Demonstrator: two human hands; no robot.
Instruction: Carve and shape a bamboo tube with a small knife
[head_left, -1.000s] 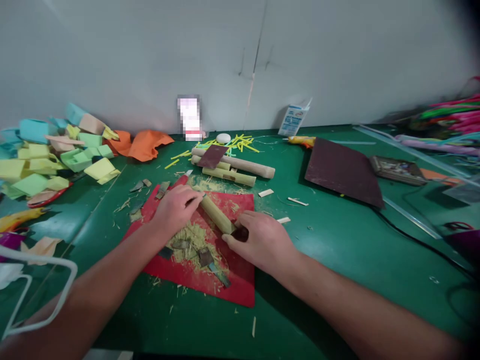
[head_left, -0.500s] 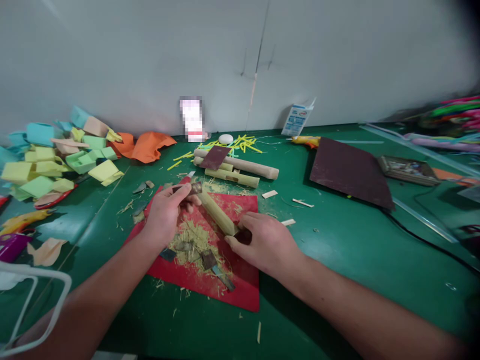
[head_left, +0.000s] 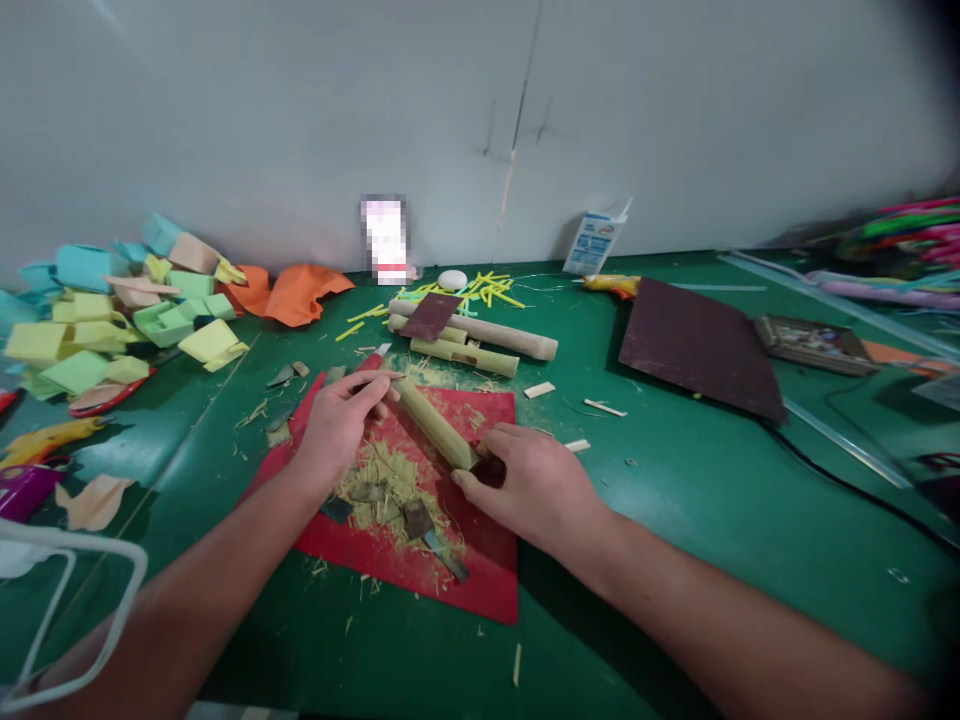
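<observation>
A pale bamboo tube (head_left: 433, 424) lies slanted above a red sheet (head_left: 487, 590). My right hand (head_left: 536, 485) is closed round its near end, a dark patch showing between thumb and fingers. At the far end, my left hand (head_left: 345, 415) pinches a small piece of sandpaper against the tube; the fingers now cover nearly all of it. Below the tube, bamboo shavings (head_left: 386, 460) are heaped on the sheet with dark sandpaper scraps (head_left: 417, 519) and a thin blade-like strip (head_left: 446, 556).
Behind my hands lie more bamboo pieces (head_left: 480, 358) under a sandpaper square (head_left: 431, 316). A large dark brown sheet (head_left: 697, 350) is at right, near a carton (head_left: 596, 240). Folded paper pieces (head_left: 90, 320) pile up at left, above a yellow glue gun (head_left: 49, 440). A white frame (head_left: 112, 545) stands front left.
The sandpaper has turned and slipped behind my left fingers at the tube's far end, where it showed plainly before. My right hand keeps its grip almost in place.
</observation>
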